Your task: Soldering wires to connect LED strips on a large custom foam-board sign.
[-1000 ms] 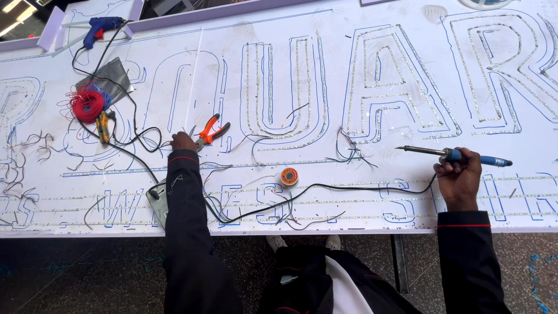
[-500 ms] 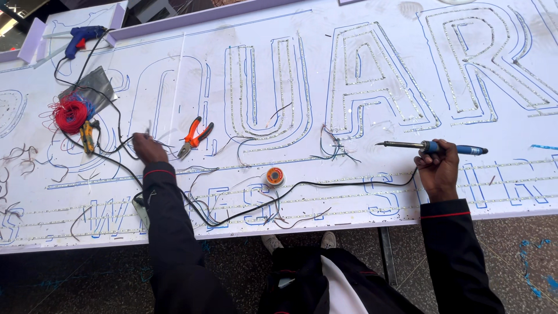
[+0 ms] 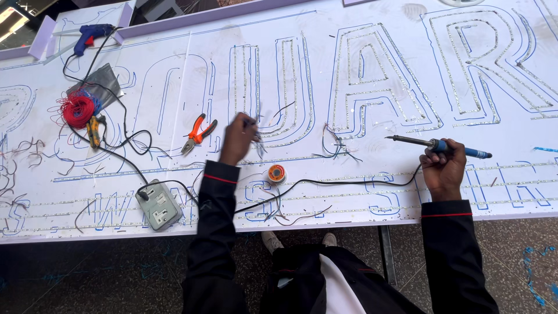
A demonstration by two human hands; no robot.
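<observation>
A large white sign board (image 3: 302, 81) lies flat, its big outlined letters lined with LED strips. My right hand (image 3: 444, 166) grips a blue-handled soldering iron (image 3: 436, 144), its metal tip pointing left over the board. My left hand (image 3: 238, 136) is blurred and pinches thin wires near the bottom of a letter's LED strip. Orange-handled pliers (image 3: 197, 134) lie just left of that hand. A small spool of solder wire (image 3: 276, 172) sits on the board between my arms. A black cord runs from the iron across the board's lower part.
A grey power socket box (image 3: 158, 204) sits near the board's front edge. A red wire coil (image 3: 77, 110) and yellow-handled cutters (image 3: 93, 132) lie at the left. A blue glue gun (image 3: 90, 33) rests at the far left corner. Loose wire bits (image 3: 337, 145) are scattered about.
My left hand has moved right, past the pliers, and taken hold of thin wires at the letter. My right hand keeps holding the soldering iron. The camera view has shifted.
</observation>
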